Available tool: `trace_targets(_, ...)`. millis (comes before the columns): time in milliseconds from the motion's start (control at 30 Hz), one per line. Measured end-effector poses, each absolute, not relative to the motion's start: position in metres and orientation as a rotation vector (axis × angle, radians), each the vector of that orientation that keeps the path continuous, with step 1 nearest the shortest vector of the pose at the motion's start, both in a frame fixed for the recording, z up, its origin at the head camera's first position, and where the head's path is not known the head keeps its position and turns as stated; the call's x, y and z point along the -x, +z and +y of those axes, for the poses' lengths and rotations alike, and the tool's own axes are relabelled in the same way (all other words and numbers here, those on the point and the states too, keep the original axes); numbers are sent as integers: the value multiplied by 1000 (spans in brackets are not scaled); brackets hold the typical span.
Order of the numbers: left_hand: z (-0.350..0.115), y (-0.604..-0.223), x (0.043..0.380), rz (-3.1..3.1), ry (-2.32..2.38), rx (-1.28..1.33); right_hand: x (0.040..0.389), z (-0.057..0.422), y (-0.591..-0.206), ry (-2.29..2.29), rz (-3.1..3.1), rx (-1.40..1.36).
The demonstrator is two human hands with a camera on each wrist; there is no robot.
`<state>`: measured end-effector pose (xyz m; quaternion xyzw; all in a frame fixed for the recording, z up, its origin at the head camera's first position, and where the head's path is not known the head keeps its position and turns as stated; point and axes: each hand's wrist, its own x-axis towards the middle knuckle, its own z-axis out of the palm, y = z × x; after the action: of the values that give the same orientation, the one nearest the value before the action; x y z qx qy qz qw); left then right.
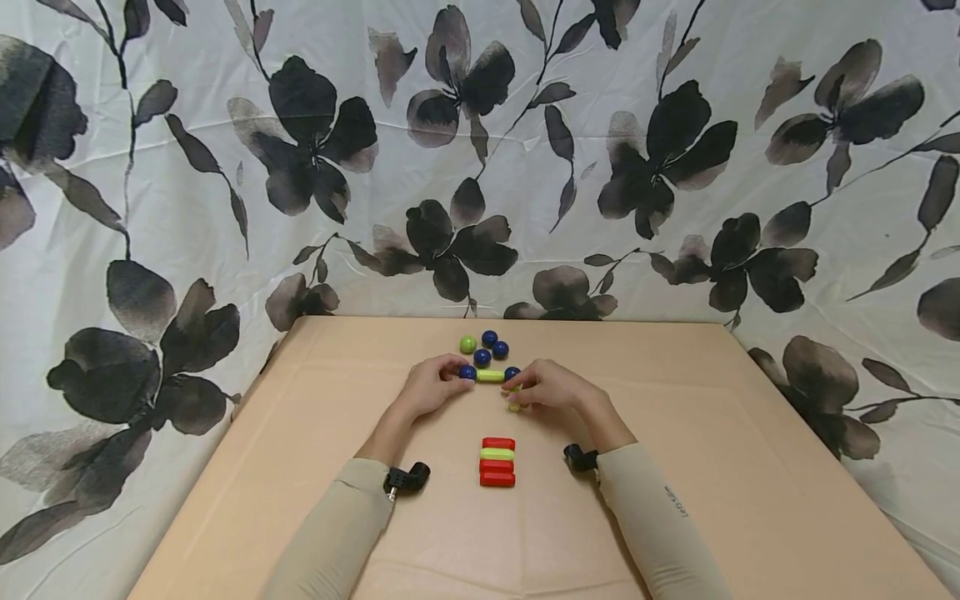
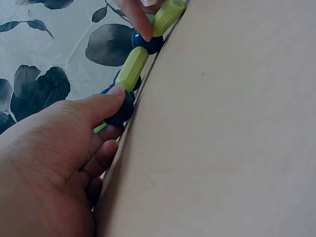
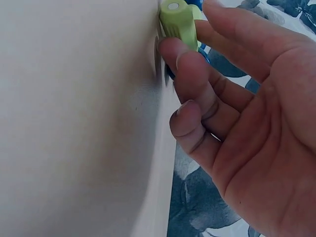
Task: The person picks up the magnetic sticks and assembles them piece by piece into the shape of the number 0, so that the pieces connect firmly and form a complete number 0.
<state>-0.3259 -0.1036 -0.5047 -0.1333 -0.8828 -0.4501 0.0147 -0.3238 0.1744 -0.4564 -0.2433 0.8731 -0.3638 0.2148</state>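
A yellow-green magnetic stick (image 1: 491, 377) joins two blue balls on the table. My left hand (image 1: 432, 385) pinches the left blue ball (image 1: 467, 372) between thumb and fingers; the left wrist view shows the thumb (image 2: 111, 101) on it by the stick's end. At the other end is the right blue ball (image 2: 147, 43), touched by a finger of my right hand (image 1: 553, 385). A second yellow-green stick (image 3: 178, 24) runs from that ball toward me, its round metal end visible, and the right fingers hold it. Part of this stick is hidden behind the fingers in the head view.
Several blue balls (image 1: 482, 358) and a green ball (image 1: 468, 344) lie just beyond the hands, near the table's back edge. Closer to me, red sticks (image 1: 497, 480) and a yellow-green stick (image 1: 497, 454) lie in a stacked row. A floral cloth (image 1: 555, 167) hangs behind the table (image 1: 300, 417).
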Motion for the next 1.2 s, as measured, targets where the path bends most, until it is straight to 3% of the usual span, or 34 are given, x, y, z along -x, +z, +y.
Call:
trace_targets(300, -103, -504, 326, -2747, -1407, 422, 331, 175, -458, -1140, 2716, 590)
trace_targets(933, -105, -504, 329, -2687, -1522, 423, 347, 178, -486, -1398, 2485, 570)
trace_targets(1200, -96, -481, 323, -2545, -1387, 475, 344, 179, -485, -1397, 2489, 613)
